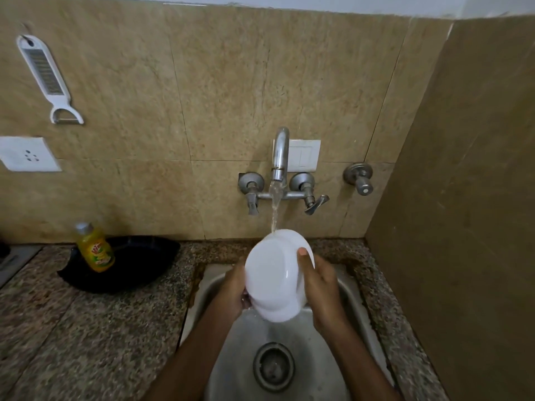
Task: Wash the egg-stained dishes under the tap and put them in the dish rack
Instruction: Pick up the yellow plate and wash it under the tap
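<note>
A white bowl (275, 276) is held tilted on its side over the steel sink (295, 334), its underside facing me. My left hand (231, 287) grips its left edge from behind. My right hand (318, 287) holds the right side with the thumb pressed on the bowl's outer wall. Water runs from the wall tap (280, 153) in a thin stream onto the bowl's top rim. The inside of the bowl is hidden from me.
A yellow dish-soap bottle (95, 248) stands in a black dish (139, 264) on the granite counter (86, 328) to the left. A white grater-peeler (45, 73) hangs on the tiled wall. A brown side wall closes off the right. The sink drain (273, 366) lies below my hands.
</note>
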